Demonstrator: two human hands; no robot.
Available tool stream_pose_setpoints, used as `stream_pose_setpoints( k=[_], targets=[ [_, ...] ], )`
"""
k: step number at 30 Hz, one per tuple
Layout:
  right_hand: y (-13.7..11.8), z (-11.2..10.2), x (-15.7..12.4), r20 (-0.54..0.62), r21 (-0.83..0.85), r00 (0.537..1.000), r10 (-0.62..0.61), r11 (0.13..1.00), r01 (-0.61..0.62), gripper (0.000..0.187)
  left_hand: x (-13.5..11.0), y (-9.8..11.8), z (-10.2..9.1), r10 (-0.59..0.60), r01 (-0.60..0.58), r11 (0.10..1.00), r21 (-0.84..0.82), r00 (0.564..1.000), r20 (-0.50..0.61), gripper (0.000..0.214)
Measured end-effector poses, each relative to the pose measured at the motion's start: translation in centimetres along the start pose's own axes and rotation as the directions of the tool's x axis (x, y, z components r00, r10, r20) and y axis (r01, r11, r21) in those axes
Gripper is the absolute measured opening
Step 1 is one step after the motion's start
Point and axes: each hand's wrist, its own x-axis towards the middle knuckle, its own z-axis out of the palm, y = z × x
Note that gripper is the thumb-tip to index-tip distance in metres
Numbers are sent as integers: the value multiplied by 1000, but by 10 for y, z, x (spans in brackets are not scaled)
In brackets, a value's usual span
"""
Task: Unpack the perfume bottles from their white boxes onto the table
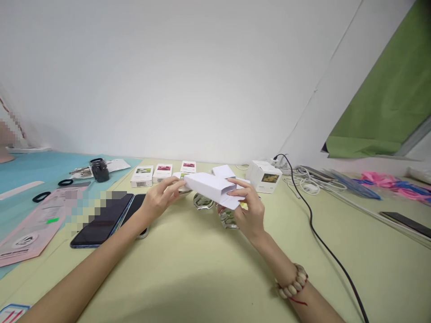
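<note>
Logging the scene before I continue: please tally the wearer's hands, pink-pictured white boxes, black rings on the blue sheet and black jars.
Hands (left hand, right hand): 2
Pink-pictured white boxes: 2
Black rings on blue sheet: 2
Black jar: 1
Total: 7

You hold one opened white box (205, 185). Left of it, you have at least three small white cartons (142, 176), one black jar (99, 170), two black rings (65, 182) and two dark phones (105, 219). Beneath it, at least two glassy pieces (203, 202) show, partly covered. Right of it, you have one black cable (311, 223).
</note>
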Motion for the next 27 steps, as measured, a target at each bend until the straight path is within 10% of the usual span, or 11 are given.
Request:
stream_pose_setpoints(
  k=[3,8,15,18,22,27],
  targets=[
    [4,-1,3,-185,97,972,142,987,-126,14,-1,0,1,-39,46,994,100,997,-67,39],
    [32,-12,10,-399,173,801,446,895,-412,27,0,-2,0,-76,104,975,196,986,-146,34],
    [91,-38,3,-507,105,657,558,796,-596,46,-3,0,0,-28,28,999,-34,1000,-1,32],
    [106,-44,-2,-452,105,689,567,801,-590,43,-5,7,2,52,-37,991,-125,992,118,30],
    [117,-47,-8,-275,-156,860,431,862,-482,40,-1,18,1,139,-95,986,-139,923,358,32],
    [128,-49,-16,-22,-413,949,314,861,-295,40,6,16,-4,46,74,980,-185,819,572,52]
  ],
)
